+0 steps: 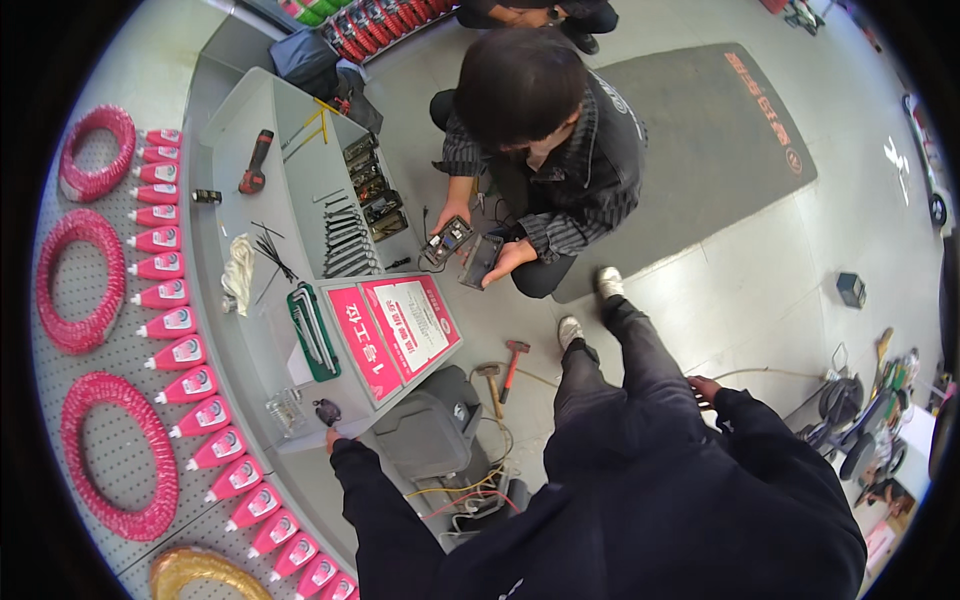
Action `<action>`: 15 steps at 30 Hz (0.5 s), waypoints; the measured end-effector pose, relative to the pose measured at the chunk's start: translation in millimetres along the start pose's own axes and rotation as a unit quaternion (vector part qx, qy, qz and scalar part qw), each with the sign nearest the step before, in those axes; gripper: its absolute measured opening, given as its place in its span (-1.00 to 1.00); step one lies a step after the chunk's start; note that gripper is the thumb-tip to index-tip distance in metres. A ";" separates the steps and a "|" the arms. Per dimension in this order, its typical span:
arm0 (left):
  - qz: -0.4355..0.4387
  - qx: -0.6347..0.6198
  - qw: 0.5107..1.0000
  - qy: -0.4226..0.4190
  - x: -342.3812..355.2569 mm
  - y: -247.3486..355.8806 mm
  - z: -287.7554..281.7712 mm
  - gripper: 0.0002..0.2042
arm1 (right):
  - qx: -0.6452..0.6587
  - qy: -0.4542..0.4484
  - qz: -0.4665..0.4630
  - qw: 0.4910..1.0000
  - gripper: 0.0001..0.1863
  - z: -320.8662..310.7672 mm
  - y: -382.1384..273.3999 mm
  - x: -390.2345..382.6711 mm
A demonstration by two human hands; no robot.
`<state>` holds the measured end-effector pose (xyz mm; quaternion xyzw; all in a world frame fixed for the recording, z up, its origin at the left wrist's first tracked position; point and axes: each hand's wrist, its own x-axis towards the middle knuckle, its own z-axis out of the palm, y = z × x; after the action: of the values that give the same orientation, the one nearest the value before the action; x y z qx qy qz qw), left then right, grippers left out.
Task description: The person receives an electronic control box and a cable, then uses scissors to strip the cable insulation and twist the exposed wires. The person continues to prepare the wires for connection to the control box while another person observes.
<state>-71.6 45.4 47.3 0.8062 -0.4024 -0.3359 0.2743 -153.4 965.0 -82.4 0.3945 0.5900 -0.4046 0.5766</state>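
Note:
My left hand (333, 436) rests at the front edge of the grey workbench (290, 437), beside a small dark round part (327, 411). Its sleeve hides most of it, so its fingers cannot be made out. Beside my right thigh hangs my right hand (704, 389), fingers loosely apart and nothing visible in them. In front of me a crouching person (560, 150) holds an opened black device: a half with electronics (447, 240) in one hand, a dark cover (482, 260) in the other. Thin wires trail from the device.
On the bench lie a cordless screwdriver (257, 163), a row of wrenches (347, 240), a green hex-key set (314, 330) and a pink-and-white sign (392, 335). A grey bin (425, 430) stands below; two hammers (512, 368) lie on the floor. Another person (540, 15) crouches behind.

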 end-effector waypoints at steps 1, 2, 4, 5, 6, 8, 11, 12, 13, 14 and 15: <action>0.015 0.010 1.000 0.019 -15.8 8.2 -4.4 -0.43 | 0.021 0.005 0.012 1.000 -0.40 -7.8 29.7 -6.1; 0.024 0.022 0.999 0.041 -26.9 8.5 -11.6 -0.44 | 0.003 -0.004 -0.024 1.000 -0.39 -18.6 69.9 3.6; 0.005 0.048 0.995 0.089 -31.6 -29.2 -21.0 -0.45 | -0.433 0.041 -0.236 0.869 -0.49 -78.7 164.5 51.4; 0.040 0.065 0.993 0.089 -64.6 -14.7 9.2 -0.46 | -0.426 0.070 -0.212 0.877 -0.49 -71.7 208.9 63.8; 0.060 0.081 0.988 0.117 -80.0 -13.7 8.5 -0.46 | -0.422 0.079 -0.173 0.886 -0.49 -61.5 217.2 68.2; 0.106 0.121 0.964 0.210 -103.9 -20.2 8.0 -0.47 | -0.389 0.089 -0.111 0.910 -0.49 -52.5 216.4 73.3; 0.230 0.174 0.894 0.343 -154.4 -62.5 43.0 -0.49 | -0.381 0.107 -0.057 0.917 -0.50 -52.9 216.4 68.5; 0.293 0.169 0.876 0.345 -168.4 -79.9 50.2 -0.51 | -0.388 0.102 -0.053 0.914 -0.50 -49.4 211.6 75.7; 0.291 0.176 0.872 0.352 -179.2 -100.7 58.5 -0.51 | -0.395 0.104 -0.045 0.912 -0.50 -49.7 208.0 77.3; 0.383 0.141 0.904 0.123 -190.1 -121.6 70.3 -0.53 | -0.401 0.104 -0.038 0.909 -0.51 -50.8 205.6 77.8; 0.383 0.106 0.917 0.030 -207.1 -151.9 102.5 -0.55 | -0.403 0.114 -0.022 0.908 -0.51 -56.0 207.9 68.7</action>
<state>-172.5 280.2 -58.5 0.6241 -0.7055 -0.1363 0.3070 18.6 1092.3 -155.3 0.1583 0.7732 -0.0972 0.6063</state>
